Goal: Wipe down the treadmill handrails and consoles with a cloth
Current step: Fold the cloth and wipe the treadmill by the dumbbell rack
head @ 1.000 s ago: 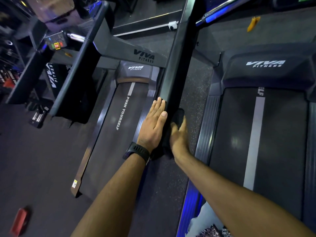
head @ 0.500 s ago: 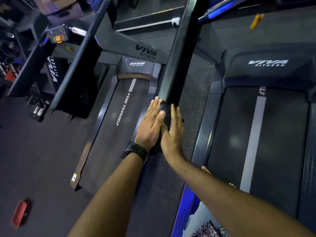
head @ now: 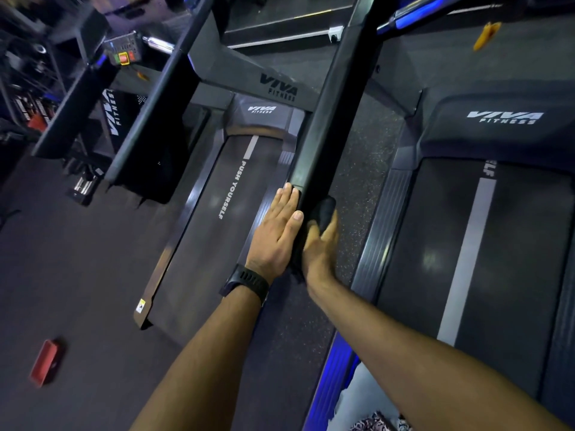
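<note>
Fingers (head: 287, 200) of left hand (head: 273, 234) straight, together, flat on handrail (head: 326, 119); right hand (head: 320, 247), 3 o'clock of it, grips cloth (head: 326, 209) against rail.

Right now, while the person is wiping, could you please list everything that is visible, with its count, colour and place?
handrail: one, black, runs from top centre down to the hands.
cloth: one, black, against the handrail's right side.
treadmill belts: two, dark grey, one on each side of the handrail.
console: one, grey with red and green buttons, upper left.
flat object: one, red, on the floor, lower left.
small object: one, yellow-orange, upper right.
watch: one, black, on the left wrist.
left hand: one, fingers straight, flat on the handrail's left side.
right hand: one, grips the cloth against the handrail.
</note>
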